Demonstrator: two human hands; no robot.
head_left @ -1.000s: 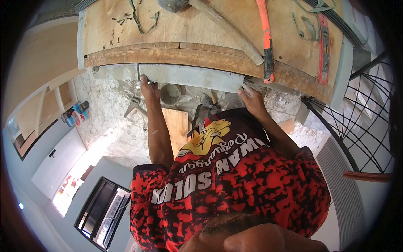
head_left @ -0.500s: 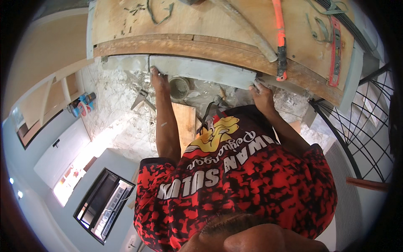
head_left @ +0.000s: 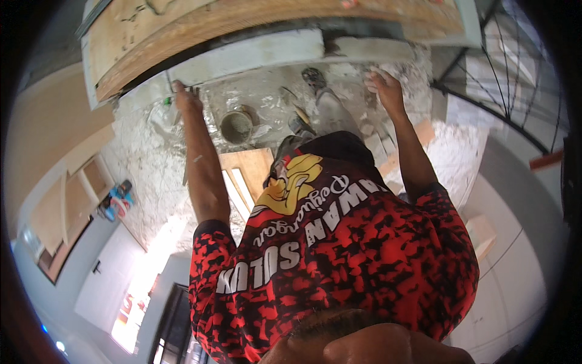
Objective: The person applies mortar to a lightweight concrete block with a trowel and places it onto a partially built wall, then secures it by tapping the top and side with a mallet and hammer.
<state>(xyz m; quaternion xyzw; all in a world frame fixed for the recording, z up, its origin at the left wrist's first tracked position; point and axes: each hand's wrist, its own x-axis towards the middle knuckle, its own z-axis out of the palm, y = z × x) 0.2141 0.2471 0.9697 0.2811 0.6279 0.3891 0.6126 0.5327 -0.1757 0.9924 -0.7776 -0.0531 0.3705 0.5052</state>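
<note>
A long pale slab (head_left: 260, 53) lies along the base of the wooden bench, with a second pale slab (head_left: 143, 93) to its left across a narrow joint. My left hand (head_left: 189, 102) has its fingertips at that joint, fingers extended and apart. My right hand (head_left: 387, 90) is beyond the long slab's right end, above the mortar-smeared floor. Its fingers are spread and hold nothing. Between my arms stands a round bucket (head_left: 236, 127) of grey mix. A tool with a wooden handle (head_left: 301, 114) lies by my feet.
The wooden bench (head_left: 200, 30) overhangs the slabs. A black metal grid (head_left: 506, 112) stands at the right. A wooden board (head_left: 257, 161) lies under my body's left side. A blue power tool (head_left: 116, 203) is on the floor far left.
My right hand has come off the slab's right end and moved away to the right. My left hand stays by the joint. The view has shifted, leaving the orange-handled tool and red level out of sight.
</note>
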